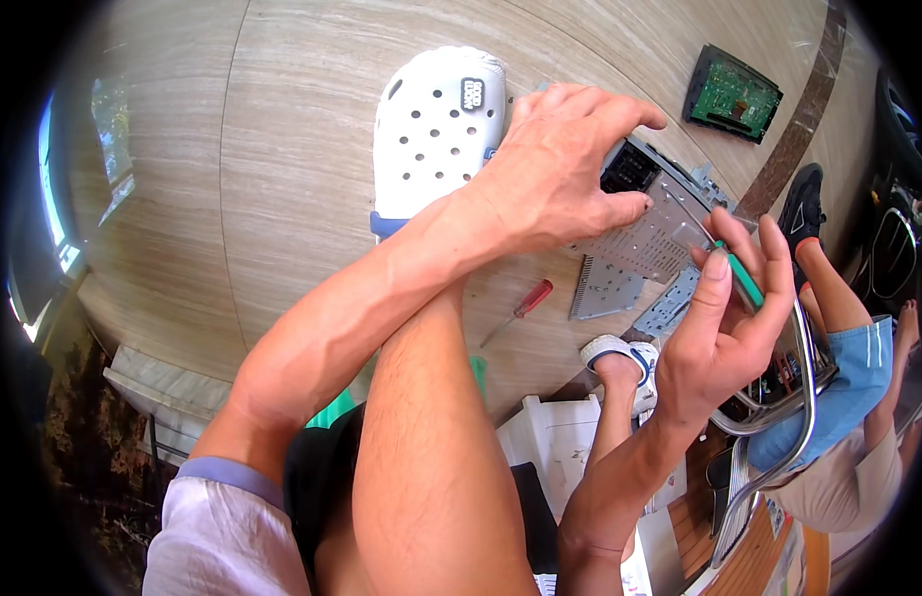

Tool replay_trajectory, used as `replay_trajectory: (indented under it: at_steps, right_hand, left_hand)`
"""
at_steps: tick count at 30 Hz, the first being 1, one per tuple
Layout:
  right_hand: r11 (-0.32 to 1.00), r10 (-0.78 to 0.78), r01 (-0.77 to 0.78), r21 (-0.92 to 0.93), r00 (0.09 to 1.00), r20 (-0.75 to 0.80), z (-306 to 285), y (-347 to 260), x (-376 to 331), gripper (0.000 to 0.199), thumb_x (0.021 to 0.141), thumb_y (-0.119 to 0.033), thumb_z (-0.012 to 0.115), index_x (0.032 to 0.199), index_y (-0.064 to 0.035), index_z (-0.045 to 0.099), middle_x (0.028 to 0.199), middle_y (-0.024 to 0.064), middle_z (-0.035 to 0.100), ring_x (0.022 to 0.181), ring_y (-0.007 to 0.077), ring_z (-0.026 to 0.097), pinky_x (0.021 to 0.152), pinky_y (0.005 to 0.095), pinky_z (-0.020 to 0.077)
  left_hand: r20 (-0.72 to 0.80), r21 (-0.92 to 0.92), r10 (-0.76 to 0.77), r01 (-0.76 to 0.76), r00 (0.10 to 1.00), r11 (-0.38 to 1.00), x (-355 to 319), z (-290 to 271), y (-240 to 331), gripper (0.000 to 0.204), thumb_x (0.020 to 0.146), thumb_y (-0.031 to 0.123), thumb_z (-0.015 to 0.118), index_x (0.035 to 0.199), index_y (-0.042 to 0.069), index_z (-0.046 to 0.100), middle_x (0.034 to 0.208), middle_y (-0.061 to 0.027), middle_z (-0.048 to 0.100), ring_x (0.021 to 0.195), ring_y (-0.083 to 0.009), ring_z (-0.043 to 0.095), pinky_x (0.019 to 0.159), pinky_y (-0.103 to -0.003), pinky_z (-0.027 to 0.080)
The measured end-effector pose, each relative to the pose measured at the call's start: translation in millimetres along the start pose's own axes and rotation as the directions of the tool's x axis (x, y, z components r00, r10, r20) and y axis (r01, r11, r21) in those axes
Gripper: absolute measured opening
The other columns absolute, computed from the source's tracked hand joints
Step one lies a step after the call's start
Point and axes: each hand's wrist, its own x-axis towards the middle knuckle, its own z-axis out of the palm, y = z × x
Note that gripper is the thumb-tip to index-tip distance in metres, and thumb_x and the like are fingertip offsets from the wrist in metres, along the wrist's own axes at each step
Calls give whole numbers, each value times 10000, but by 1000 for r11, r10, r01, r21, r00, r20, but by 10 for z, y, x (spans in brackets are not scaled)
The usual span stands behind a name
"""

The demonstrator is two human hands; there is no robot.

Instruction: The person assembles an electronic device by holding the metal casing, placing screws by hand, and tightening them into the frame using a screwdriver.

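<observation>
A silver metal electronics box with rows of small holes and a dark opening lies tilted on the floor, right of the middle. My left hand grips it from the left, thumb on the perforated face and index finger reaching past the far edge. Part of the box is hidden under that hand. In my right hand is a screwdriver with a green handle, pinched between thumb and fingers. Its thin shaft points up and left across the metal face; whether the tip touches a screw is too small to tell.
Loose metal plates lie just below the box, and a red-handled screwdriver rests on the floor. A green circuit board in a black frame sits at far right. A white clog is left of my hand. Another person sits at right.
</observation>
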Motion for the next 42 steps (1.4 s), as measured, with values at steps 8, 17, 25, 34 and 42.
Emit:
replay_trajectory:
  at_steps: [8, 17, 25, 34, 42]
  right_hand:
    - [995, 96, -98, -17, 993, -73, 80, -42, 39, 396, 991, -32, 571, 1369, 50, 488, 1141, 189, 698, 1019, 230, 684, 826, 319, 558]
    - [999, 43, -43, -2, 998, -53, 44, -106, 60, 346, 988, -54, 599, 1312, 54, 544, 1079, 180, 715, 940, 224, 714, 769, 306, 588]
    - [987, -4, -4, -163, 999, -46, 16, 15, 102, 291, 975, -60, 633, 1240, 52, 588, 1055, 168, 725, 913, 225, 722, 766, 305, 582]
    - [997, 28, -30, 76, 999, 23, -42, -9, 48, 276, 968, 1, 610, 1238, 49, 574, 1133, 162, 705, 1012, 209, 689, 868, 310, 563]
    - [1000, -9, 10, 26, 998, -55, -7, 28, 91, 114, 920, 25, 683, 1014, 21, 618, 1025, 150, 734, 952, 192, 700, 840, 315, 578]
  left_hand:
    - [2, -3, -22, 22, 1000, 1000, -17, -20, 28, 581, 733, 231, 789, 1269, 99, 605, 1225, -125, 632, 1161, -348, 533, 1023, -453, 409]
    - [15, -3, -24, 24, 1000, 1000, -13, -18, 23, 583, 736, 235, 787, 1273, 104, 602, 1228, -123, 629, 1164, -350, 532, 1023, -458, 406]
    - [-2, 12, -14, 14, 1000, 1000, -14, -18, 14, 584, 734, 241, 787, 1271, 105, 604, 1224, -126, 628, 1158, -352, 534, 1024, -459, 405]
    - [10, -15, -26, 27, 1000, 1000, -11, -14, 24, 579, 733, 238, 787, 1266, 105, 605, 1210, -132, 626, 1160, -357, 535, 1023, -454, 405]
    - [6, -6, -21, 21, 1000, 1000, -13, -16, 28, 569, 736, 240, 786, 1258, 106, 603, 1205, -135, 622, 1173, -359, 531, 1028, -460, 401]
